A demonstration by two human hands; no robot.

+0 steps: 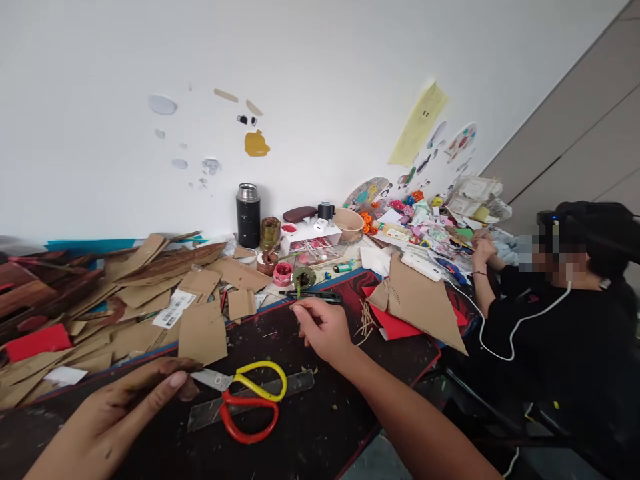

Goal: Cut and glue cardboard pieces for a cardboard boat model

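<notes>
My left hand [135,400] is at the lower left, thumb and fingers pinched around something small and brownish that I cannot make out. Its fingertips are beside the blade tips of scissors [227,393] with one yellow and one red handle, which lie over a clear ruler [300,381] on the dark mat. My right hand [323,327] is closed in a pinch above the mat. Just beyond its fingertips a thin green stick [299,288] stands up in front of a jar of dark green paint [303,276]; the fingers hide its lower end.
Cut cardboard pieces [203,333] pile up at the left. A black thermos [248,217] and a pink paint jar [283,273] stand toward the wall. A cardboard sheet [417,303] lies over red paper at the right, near a seated co-worker [565,333] and a white cable [483,320].
</notes>
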